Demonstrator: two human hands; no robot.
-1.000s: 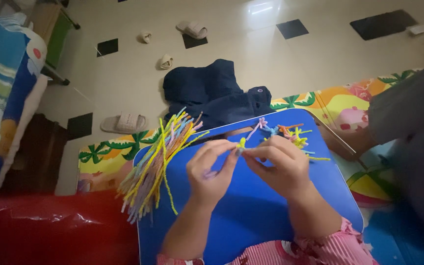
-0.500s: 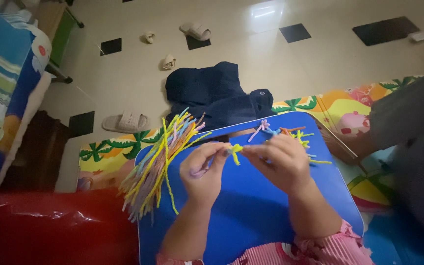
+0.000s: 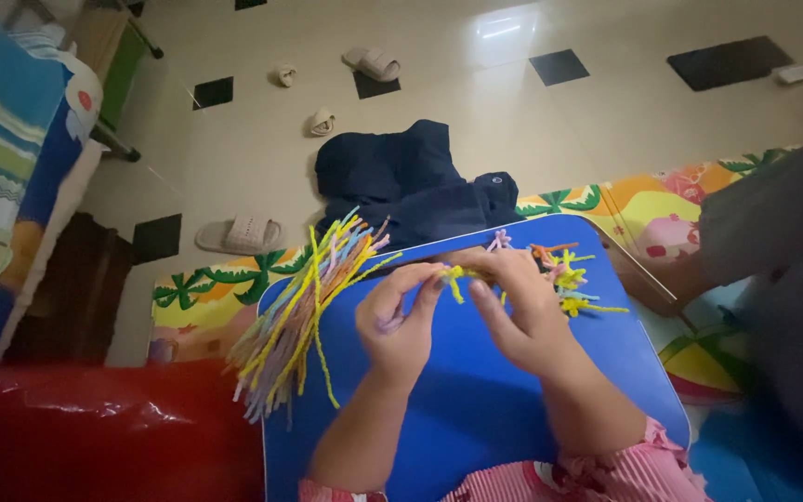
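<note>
A yellow pipe cleaner (image 3: pixel 454 275) is pinched between the left hand (image 3: pixel 400 321) and right hand (image 3: pixel 519 307) above the blue table (image 3: pixel 476 409). A pipe cleaner bundle (image 3: pixel 304 311) is seen just left; twisted pieces (image 3: pixel 559 270) right.

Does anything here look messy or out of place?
Yes. The bundle of pipe cleaners hangs over the left edge of the blue table. On the floor behind it lie a crumpled dark garment and scattered slippers. The left hand and right hand pinch a yellow pipe cleaner.
</note>
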